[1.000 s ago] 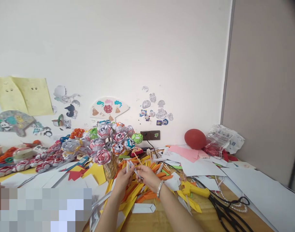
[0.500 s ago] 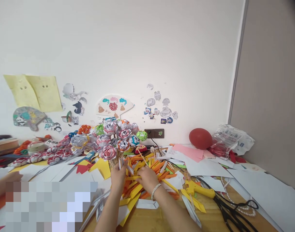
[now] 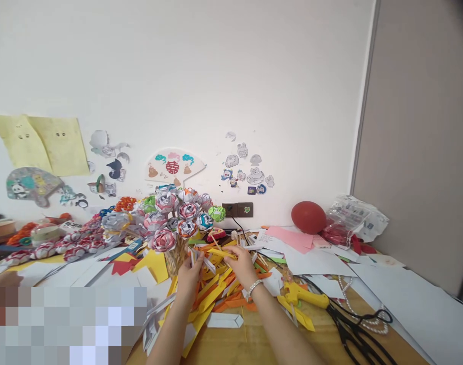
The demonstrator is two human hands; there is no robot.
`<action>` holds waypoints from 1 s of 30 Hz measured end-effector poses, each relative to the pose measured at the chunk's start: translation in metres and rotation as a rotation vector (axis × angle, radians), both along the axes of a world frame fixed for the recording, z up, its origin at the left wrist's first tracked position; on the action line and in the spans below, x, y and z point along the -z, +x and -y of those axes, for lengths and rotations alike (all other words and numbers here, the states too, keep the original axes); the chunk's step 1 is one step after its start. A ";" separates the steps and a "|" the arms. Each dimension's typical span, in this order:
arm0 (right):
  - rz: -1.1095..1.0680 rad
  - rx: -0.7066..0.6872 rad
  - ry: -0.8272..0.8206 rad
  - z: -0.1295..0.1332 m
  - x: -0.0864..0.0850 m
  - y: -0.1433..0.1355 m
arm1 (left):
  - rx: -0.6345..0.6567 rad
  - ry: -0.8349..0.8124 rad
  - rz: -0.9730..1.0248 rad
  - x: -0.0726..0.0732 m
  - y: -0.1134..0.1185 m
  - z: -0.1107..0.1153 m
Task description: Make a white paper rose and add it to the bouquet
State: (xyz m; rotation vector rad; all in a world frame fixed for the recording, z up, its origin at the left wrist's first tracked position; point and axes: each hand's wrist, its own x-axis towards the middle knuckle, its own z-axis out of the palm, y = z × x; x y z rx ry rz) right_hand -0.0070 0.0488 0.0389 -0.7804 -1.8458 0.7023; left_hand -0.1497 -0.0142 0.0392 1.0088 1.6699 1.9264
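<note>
My left hand (image 3: 189,269) is closed on several folded white paper strips (image 3: 195,257), just in front of the vase of paper flowers (image 3: 188,210). To its right, my right hand (image 3: 239,262), with a bracelet at the wrist, pinches a yellow paper strip (image 3: 221,252) above the pile. Beneath and between both hands lies a heap of yellow and orange folded strips (image 3: 216,291). A thin wooden stick leans up behind the yellow strip. Nearer the table's front edge is a white folded strip (image 3: 226,320).
A yellow glue gun (image 3: 307,296), black scissors (image 3: 355,329) and a bead string (image 3: 378,322) lie at the right. Behind them are white sheets (image 3: 315,258), a red balloon (image 3: 308,217) and plastic bags (image 3: 356,218). Another person's hand (image 3: 5,284) shows at far left.
My right hand has risen from the pile and moved slightly right, with a yellow strip in its fingers. My left hand still holds the white strips. The view has shifted slightly to the right.
</note>
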 end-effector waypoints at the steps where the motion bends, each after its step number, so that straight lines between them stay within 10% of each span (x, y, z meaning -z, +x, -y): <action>1: -0.051 -0.010 0.002 0.001 -0.001 0.000 | 0.049 -0.004 0.030 -0.001 0.003 0.000; 14: -0.179 -0.115 0.163 0.012 0.001 -0.010 | 0.250 -0.109 0.140 -0.004 0.016 0.004; 22: 0.123 -0.081 0.359 0.020 -0.002 -0.010 | 0.247 -0.158 0.154 -0.003 0.013 0.001; 30: 0.041 0.032 0.209 0.016 -0.007 -0.005 | 0.264 -0.134 0.057 -0.002 0.018 0.001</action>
